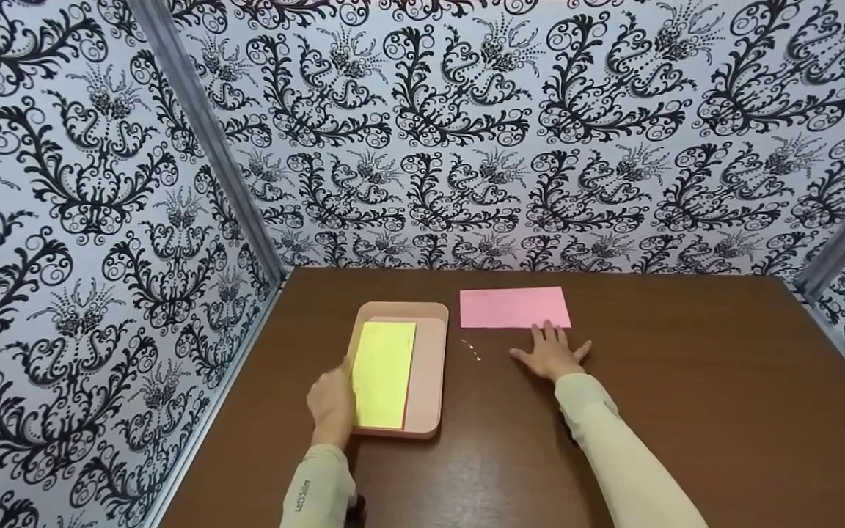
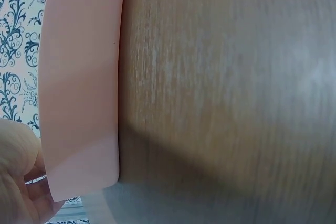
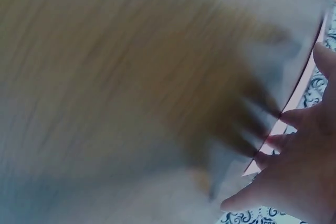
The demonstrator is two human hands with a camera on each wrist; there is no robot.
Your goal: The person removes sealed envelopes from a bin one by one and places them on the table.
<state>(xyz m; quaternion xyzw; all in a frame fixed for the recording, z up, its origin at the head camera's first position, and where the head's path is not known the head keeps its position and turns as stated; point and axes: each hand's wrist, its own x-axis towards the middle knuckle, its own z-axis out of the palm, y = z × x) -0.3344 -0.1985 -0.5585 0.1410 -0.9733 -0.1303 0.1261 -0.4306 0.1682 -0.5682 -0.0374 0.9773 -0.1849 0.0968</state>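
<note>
A pink tray [image 1: 431,367] stands on the table with a yellow envelope [image 1: 384,374] lying in its left part; a red edge shows beneath the envelope. My left hand [image 1: 331,400] grips the tray's left side wall, and in the left wrist view the fingers of the hand [image 2: 18,177] are curled at the tray wall [image 2: 79,87]. To the right of the tray lies a pink envelope [image 1: 514,308]. My right hand [image 1: 551,356], fingers spread, touches its lower right edge with the fingertips; the right wrist view shows the hand [image 3: 302,145] at the thin pink edge [image 3: 302,95].
Small white marks [image 1: 472,350] show on the brown table [image 1: 672,381] between the tray and my right hand. Patterned walls [image 1: 466,147] with grey corner strips enclose the table at the back and sides.
</note>
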